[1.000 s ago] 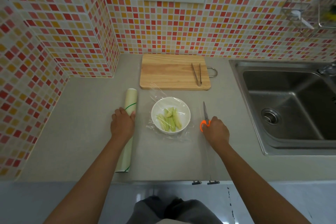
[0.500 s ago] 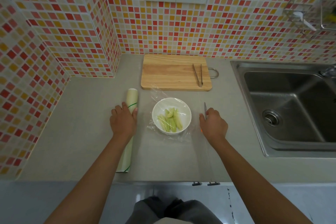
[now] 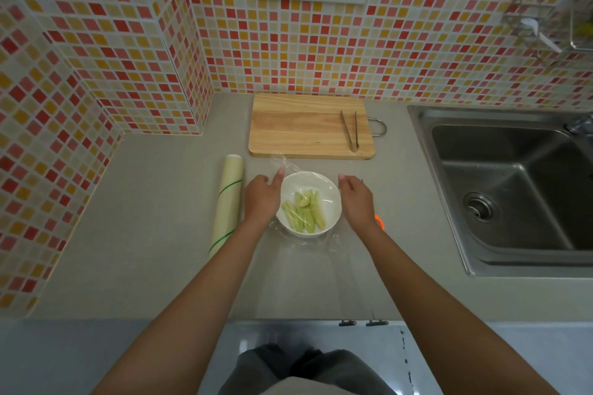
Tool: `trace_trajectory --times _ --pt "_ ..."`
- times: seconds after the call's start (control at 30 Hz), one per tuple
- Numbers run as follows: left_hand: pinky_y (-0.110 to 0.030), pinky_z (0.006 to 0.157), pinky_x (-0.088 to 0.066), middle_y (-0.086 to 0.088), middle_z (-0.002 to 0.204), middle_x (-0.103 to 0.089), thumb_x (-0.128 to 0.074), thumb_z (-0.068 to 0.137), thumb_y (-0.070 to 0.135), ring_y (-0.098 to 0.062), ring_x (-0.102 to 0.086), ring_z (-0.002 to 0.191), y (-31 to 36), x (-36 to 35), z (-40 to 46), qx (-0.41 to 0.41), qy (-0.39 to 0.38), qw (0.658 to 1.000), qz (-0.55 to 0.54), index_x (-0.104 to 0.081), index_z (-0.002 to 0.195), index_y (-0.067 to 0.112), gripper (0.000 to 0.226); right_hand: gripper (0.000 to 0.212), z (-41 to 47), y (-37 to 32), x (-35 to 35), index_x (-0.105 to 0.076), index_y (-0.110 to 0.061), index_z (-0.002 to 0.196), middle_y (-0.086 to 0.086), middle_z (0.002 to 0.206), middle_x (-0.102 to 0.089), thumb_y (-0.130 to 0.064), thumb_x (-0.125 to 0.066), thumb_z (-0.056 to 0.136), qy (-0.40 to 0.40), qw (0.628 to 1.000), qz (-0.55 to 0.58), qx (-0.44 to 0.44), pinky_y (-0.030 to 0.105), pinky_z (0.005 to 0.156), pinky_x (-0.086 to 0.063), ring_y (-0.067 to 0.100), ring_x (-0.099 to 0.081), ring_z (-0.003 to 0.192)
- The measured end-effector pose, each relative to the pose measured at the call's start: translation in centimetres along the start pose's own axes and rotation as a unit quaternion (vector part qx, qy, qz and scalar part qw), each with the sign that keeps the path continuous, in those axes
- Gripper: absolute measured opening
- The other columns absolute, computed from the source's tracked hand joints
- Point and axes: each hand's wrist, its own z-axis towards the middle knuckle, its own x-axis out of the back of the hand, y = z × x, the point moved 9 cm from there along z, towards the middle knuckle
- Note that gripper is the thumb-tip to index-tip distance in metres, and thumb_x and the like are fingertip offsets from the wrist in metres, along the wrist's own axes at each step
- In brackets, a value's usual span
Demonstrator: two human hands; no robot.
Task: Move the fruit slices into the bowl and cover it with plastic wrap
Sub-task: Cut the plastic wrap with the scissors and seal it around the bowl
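Counter [image 3: 154, 266] | left hand [image 3: 261, 199], right hand [image 3: 356, 202] moved beside bowl [image 3: 332, 192] | fingers relaxed, holding nothing

The bowl [image 3: 308, 202] stands mid-surface [image 3: 154, 234] with the slices [image 3: 303, 211] in it and wrap [image 3: 288, 167] over it, the left hand [image 3: 262, 199] at its left side and the right hand [image 3: 354, 200] at its right. The roll [image 3: 227, 202] lies left of the left hand. The board [image 3: 305, 125] lies behind the bowl with tongs [image 3: 350, 130] on its right part; the sink [image 3: 513, 189] is set well to the right.
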Motion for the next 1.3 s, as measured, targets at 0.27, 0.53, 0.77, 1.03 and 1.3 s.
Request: trace_trajectory --times 0.27,0.53,0.77,1.03,1.3 --pt "-0.033 0.072 -0.050 -0.009 0.083 -0.069 -0.064 0.088 0.025 -0.023 -0.063 0.078 -0.7 -0.6 -0.5 -0.017 0.031 0.995 -0.096 -0.065 0.081 0.000 0.026 0.038 -1.0 -0.1 0.4 -0.043 -0.011 0.066 -0.004 0.059 -0.043 -0.027 -0.041 0.100 0.032 0.999 0.001 0.043 0.028 0.060 -0.033 0.009 -0.039 0.057" --pt "-0.029 0.064 -0.036 -0.003 0.079 -0.057 -0.045 0.099 0.021 -0.020 -0.052 0.072 0.0 -0.4 -1.2 -0.095 0.082 0.991 -0.051 -0.050 0.083 0.009 0.020 0.034 -1.4 -0.5 -1.6 -0.062 -0.004 0.116 0.009 0.112 -0.067 -0.016 -0.033 0.102 0.000 0.996 -0.024 0.088 0.028 0.088 -0.045 0.023 -0.060 0.105" --pt "-0.032 0.056 -0.033 0.000 0.071 -0.052 -0.037 0.102 0.026 -0.022 -0.049 0.064 0.5 0.0 -1.5 -0.132 0.108 0.985 0.021 -0.047 0.090 0.006 0.025 0.033 -1.3 0.7 -1.2 -0.062 0.001 0.114 0.015 0.109 -0.067 -0.010 -0.034 0.102 0.020 0.999 0.008 0.044 0.035 0.090 -0.047 0.026 -0.061 0.103" --pt "-0.031 0.052 -0.029 0.001 0.067 -0.050 -0.037 0.102 0.025 -0.021 -0.046 0.059 0.7 0.5 -1.7 -0.156 0.117 0.980 0.027 -0.047 0.090 0.004 0.026 0.032 -1.4 0.7 -1.0 -0.063 0.002 0.112 0.016 0.108 -0.067 -0.008 -0.034 0.101 0.032 0.998 0.021 0.043 0.036 0.089 -0.048 0.026 -0.061 0.101" --pt "-0.033 0.056 -0.030 -0.007 0.069 -0.053 -0.043 0.099 0.017 -0.023 -0.046 0.063 -0.9 0.2 -1.1 -0.155 0.083 0.984 -0.023 -0.049 0.085 0.004 0.021 0.032 -1.4 1.0 -1.0 -0.063 0.001 0.112 0.014 0.107 -0.068 -0.009 -0.035 0.101 0.036 0.997 0.051 0.040 0.032 0.086 -0.048 0.021 -0.061 0.098"
